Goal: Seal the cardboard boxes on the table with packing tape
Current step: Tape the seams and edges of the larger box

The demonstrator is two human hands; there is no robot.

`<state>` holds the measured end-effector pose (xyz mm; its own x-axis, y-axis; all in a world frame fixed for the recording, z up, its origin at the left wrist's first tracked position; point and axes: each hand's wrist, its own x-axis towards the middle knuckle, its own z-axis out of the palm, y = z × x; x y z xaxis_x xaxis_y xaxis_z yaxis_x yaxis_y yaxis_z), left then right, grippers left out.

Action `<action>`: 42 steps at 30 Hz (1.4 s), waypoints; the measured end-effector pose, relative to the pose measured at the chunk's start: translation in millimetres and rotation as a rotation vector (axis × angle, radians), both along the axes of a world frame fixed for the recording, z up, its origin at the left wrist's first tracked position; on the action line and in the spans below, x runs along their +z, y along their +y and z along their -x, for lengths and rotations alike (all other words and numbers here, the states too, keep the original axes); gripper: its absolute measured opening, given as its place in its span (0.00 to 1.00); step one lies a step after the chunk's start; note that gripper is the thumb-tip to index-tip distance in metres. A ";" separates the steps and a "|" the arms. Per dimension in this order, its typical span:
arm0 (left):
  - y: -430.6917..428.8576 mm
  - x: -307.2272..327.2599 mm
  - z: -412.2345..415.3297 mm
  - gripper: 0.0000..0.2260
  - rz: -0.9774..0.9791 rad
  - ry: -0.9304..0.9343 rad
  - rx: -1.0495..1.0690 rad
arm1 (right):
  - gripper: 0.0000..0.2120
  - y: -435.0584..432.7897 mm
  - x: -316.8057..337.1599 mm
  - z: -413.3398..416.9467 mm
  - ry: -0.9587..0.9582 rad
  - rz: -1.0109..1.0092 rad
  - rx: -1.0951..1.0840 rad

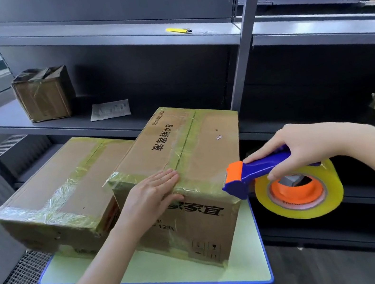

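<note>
Two cardboard boxes sit side by side on the small green desk (154, 272), taking up most of it. The left box (59, 187), at the desk's left edge, already wears yellowish tape down its centre seam and across its ends, so I'd call it sealed. The right box (198, 155) is taped along its seam too, and a strip runs along its near top edge.

The left hand (152, 196) lies flat on that edge, fingers (163, 178) straight and pressed together, smoothing the tape down by the look of it. The right hand (307, 145) has its fingers curled round the handle of the tape dispenser (256, 171). The dispenser's head meets the box's near right corner, and its roll hangs beyond the desk's right edge. To my eye this strip is about finished, and little seems left to do.

The lid reads "84消毒液". The front shows "家宜" and "12"; the rest is covered or too small to read.
</note>
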<state>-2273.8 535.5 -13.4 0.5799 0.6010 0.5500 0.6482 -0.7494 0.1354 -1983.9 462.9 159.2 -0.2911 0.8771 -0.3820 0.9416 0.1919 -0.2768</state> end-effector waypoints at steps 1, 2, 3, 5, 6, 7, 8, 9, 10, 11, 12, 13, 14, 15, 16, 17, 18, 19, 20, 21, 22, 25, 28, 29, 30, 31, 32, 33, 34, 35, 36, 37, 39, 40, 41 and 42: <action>-1.1 -0.1 -3.4 0.24 -0.020 0.028 0.019 | 0.20 -2.2 -1.0 -3.8 0.015 -0.006 -0.003; -2.3 -0.2 -6.4 0.24 -0.037 0.053 0.037 | 0.20 -3.7 -2.2 -5.8 0.026 -0.013 -0.005; -4.1 -0.2 -8.9 0.24 -0.063 0.083 0.058 | 0.20 -4.9 -3.1 -7.2 0.035 -0.021 -0.009; -10.9 0.6 -15.4 0.26 -0.114 0.143 0.106 | 0.21 -5.6 -5.0 -10.4 0.046 -0.039 -0.018; -15.9 0.9 -21.3 0.28 -0.132 0.159 0.118 | 0.21 -5.9 -5.8 -12.0 0.045 -0.044 -0.020; -21.4 1.0 -29.4 0.29 -0.142 0.156 0.109 | 0.21 -6.3 -6.8 -13.6 0.042 -0.046 -0.018; -27.1 2.0 -39.7 0.29 -0.146 0.148 0.084 | 0.22 -6.6 -7.8 -14.8 0.041 -0.046 -0.017; -32.1 2.7 -51.5 0.28 -0.154 0.132 0.050 | 0.22 -6.5 -8.9 -15.3 0.045 -0.044 -0.017; -35.7 2.5 -63.5 0.27 -0.159 0.114 0.009 | 0.21 -6.8 -9.7 -15.0 0.052 -0.042 -0.017; -37.8 1.5 -74.6 0.26 -0.166 0.094 -0.024 | 0.21 -6.9 -10.5 -14.5 0.056 -0.038 -0.014; -39.4 0.3 -83.7 0.26 -0.159 0.074 -0.049 | 0.22 -7.3 -10.9 -14.0 0.058 -0.034 -0.012; -40.1 -2.5 -89.9 0.26 -0.149 0.053 -0.073 | 0.22 -7.7 -11.4 -13.8 0.056 -0.032 -0.013; -39.7 -5.6 -93.2 0.23 -0.146 0.026 -0.092 | 0.22 -8.0 -12.3 -13.9 0.051 -0.033 -0.014; -39.0 -8.9 -94.4 0.20 -0.148 -0.001 -0.106 | 0.22 -8.6 -13.5 -14.2 0.046 -0.033 -0.014; -38.5 -11.0 -94.0 0.18 -0.143 -0.019 -0.108 | 0.22 -9.3 -14.9 -14.2 0.040 -0.032 -0.012; -37.0 -13.9 -93.1 0.18 -0.141 -0.020 -0.103 | 0.22 -9.7 -16.8 -14.2 0.036 -0.030 -0.011; -35.0 -16.3 -91.9 0.19 -0.136 -0.009 -0.103 | 0.22 -10.2 -18.5 -14.1 0.035 -0.026 -0.011; -33.6 -16.8 -91.0 0.17 -0.149 -0.012 -0.098 | 0.22 -10.6 -20.0 -14.1 0.035 -0.023 -0.011; -33.0 -15.6 -90.4 0.15 -0.154 -0.018 -0.098 | 0.22 -11.6 -20.8 -14.4 0.038 -0.023 -0.011; -33.2 -14.3 -90.1 0.15 -0.147 -0.026 -0.098 | 0.23 -12.4 -21.4 -15.5 0.046 -0.024 -0.014; -33.2 -12.8 -89.7 0.19 -0.129 -0.026 -0.103 | 0.23 -13.7 -21.4 -16.9 0.057 -0.022 -0.019; -32.3 -9.9 -87.3 0.26 -0.093 -0.009 -0.128 | 0.23 -16.0 -21.8 -19.5 0.081 -0.012 -0.028; -31.6 -7.2 -80.0 0.25 -0.070 -0.017 -0.127 | 0.22 -18.3 -20.9 -27.1 0.095 -0.020 -0.027; -31.3 -6.6 -77.0 0.24 -0.069 -0.024 -0.122 | 0.22 -20.1 -18.6 -31.8 0.096 -0.023 -0.034; -30.8 -6.8 -74.8 0.23 -0.067 -0.029 -0.120 | 0.22 -22.3 -15.6 -37.1 0.092 -0.021 -0.041; -30.1 -7.6 -73.6 0.22 -0.065 -0.034 -0.121 | 0.22 -24.5 -13.1 -41.7 0.088 -0.011 -0.045; -30.1 -7.8 -73.0 0.21 -0.058 -0.037 -0.125 | 0.22 -26.9 -12.0 -45.2 0.087 0.006 -0.047; -30.3 -8.4 -72.9 0.20 -0.053 -0.038 -0.125 | 0.22 -28.6 -12.6 -47.2 0.087 0.021 -0.049; -31.2 -8.9 -72.7 0.19 -0.048 -0.037 -0.124 | 0.22 -30.5 -14.6 -48.2 0.092 0.032 -0.053; -32.2 -9.0 -72.9 0.19 -0.047 -0.032 -0.119 | 0.22 -32.1 -17.4 -49.1 0.092 0.037 -0.059; -32.9 -8.4 -72.7 0.19 -0.046 -0.025 -0.114 | 0.23 -33.9 -20.3 -50.6 0.095 0.038 -0.065; -32.8 -8.5 -72.5 0.19 -0.046 -0.021 -0.112 | 0.22 -36.4 -23.0 -53.2 0.099 0.038 -0.075; -33.2 -7.6 -72.5 0.19 -0.038 -0.018 -0.107 | 0.22 -42.4 -23.6 -58.3 0.109 0.055 -0.095; -33.8 -6.5 -72.9 0.19 -0.034 -0.013 -0.102 | 0.23 -44.5 -23.7 -60.0 0.105 0.068 -0.097; -34.0 -5.2 -73.7 0.19 -0.038 -0.005 -0.095 | 0.22 -45.3 -24.4 -60.0 0.096 0.078 -0.088; -34.5 -4.1 -74.2 0.20 -0.040 0.006 -0.090 | 0.22 -45.0 -26.4 -59.0 0.082 0.084 -0.076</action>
